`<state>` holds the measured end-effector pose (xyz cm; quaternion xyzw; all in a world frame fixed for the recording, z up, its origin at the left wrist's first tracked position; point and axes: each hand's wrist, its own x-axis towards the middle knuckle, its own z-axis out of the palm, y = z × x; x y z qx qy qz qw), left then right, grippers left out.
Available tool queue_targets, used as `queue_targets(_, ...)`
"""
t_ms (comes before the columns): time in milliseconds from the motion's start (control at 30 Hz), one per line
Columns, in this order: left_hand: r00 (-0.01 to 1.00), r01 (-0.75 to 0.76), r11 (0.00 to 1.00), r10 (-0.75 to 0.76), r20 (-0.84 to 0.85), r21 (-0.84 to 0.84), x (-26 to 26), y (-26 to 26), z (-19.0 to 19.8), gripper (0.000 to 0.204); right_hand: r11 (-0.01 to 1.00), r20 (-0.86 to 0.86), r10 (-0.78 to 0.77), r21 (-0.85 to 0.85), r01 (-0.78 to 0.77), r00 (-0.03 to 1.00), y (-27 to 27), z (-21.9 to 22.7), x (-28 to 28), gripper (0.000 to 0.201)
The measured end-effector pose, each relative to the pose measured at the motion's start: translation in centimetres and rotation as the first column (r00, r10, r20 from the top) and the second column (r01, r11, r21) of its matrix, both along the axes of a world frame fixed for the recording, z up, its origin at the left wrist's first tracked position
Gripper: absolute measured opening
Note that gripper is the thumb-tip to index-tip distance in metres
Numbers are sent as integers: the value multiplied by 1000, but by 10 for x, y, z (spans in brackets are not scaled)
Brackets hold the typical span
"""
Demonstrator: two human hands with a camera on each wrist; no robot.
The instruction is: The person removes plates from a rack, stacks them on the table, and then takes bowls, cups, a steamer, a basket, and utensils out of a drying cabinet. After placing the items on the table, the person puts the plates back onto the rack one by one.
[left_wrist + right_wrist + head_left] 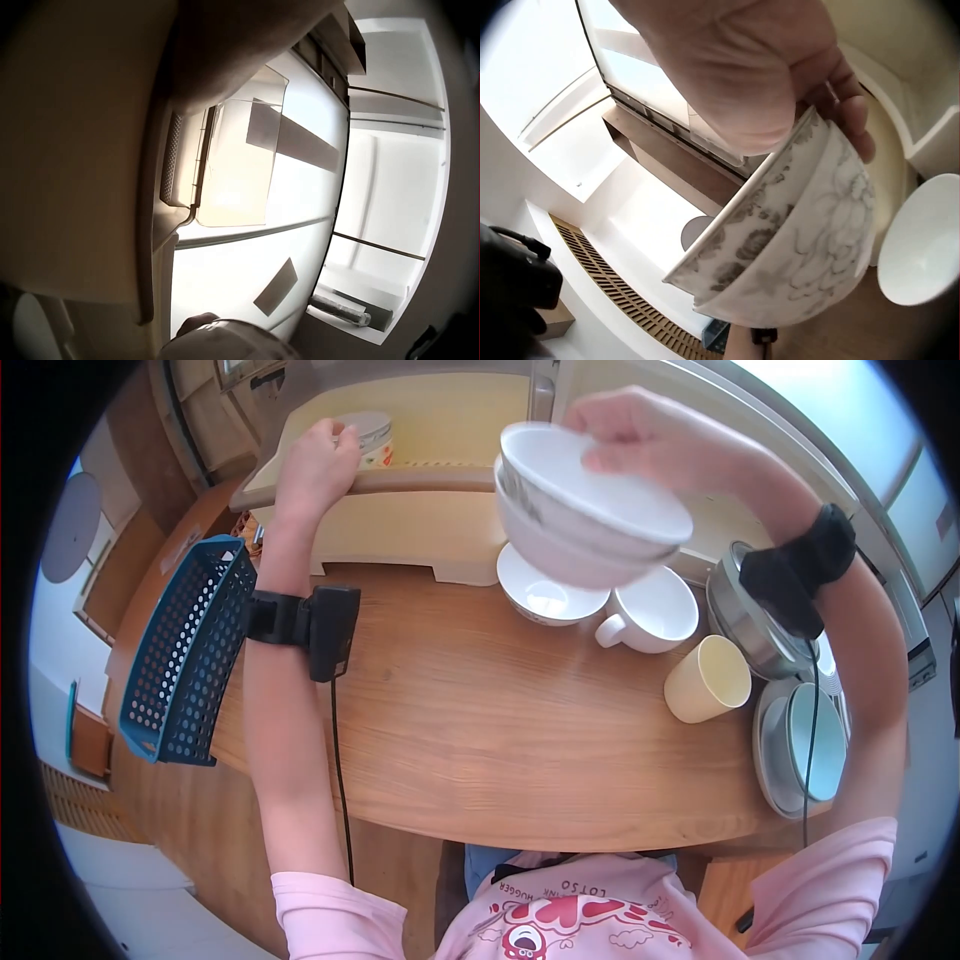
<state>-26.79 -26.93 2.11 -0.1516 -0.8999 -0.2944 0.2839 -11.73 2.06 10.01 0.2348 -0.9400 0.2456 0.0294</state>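
My right hand (640,440) grips two nested white bowls (570,510) by the rim, tilted above the table. A grey floral pattern runs round the outside of the bowls (802,232) in the right wrist view. My left hand (318,465) is at the front edge of a cream dish cabinet (430,510), its fingers bent; what they hold is hidden, and I cannot tell. Just beyond it, a small stack of white dishes (372,432) with a coloured pattern sits inside the cabinet. In the left wrist view, the left hand (232,52) is a dark shape.
Below the held bowls, another white bowl (545,595) and a white mug (660,610) stand on the wooden table (480,730). Rightward are a yellow cup (708,680), metal pots (745,620) and stacked pale-green dishes (815,740). A blue perforated basket (185,660) stands at the left.
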Motion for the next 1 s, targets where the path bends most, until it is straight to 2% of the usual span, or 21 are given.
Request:
queue_targets(67,1000,-11,1000,11,6,-4,1,0,0,46,992,71,38,114,-46,997,5,-13,4,14)
queue_targets(133,1000,-9,1000,9,7,-4,1,1,1,45,996,69,24,83,-29,997,6,-27,6,14)
queue_targets(200,1000,-10,1000,10,9,-4,2,1,1,44,990,103,-63,129,49,993,5,-34,6,15)
queue_targets(233,1000,-6,1000,6,22,-4,3,0,2,44,980,118,-93,187,70,989,6,-36,3,25)
queue_targets(367,999,9,1000,-9,37,10,2,0,1,42,983,116,-136,143,119,984,3,-47,-1,26)
queue_targets(433,999,11,1000,-11,35,8,0,0,1,42,971,141,-162,197,132,977,2,-49,-3,29)
queue_targets(633,1000,10,1000,-10,25,6,2,0,1,41,978,106,-143,165,124,984,18,-73,-23,28)
queue_targets(1000,999,-3,1000,3,41,8,1,1,1,41,968,137,-158,218,126,978,13,-80,-34,29)
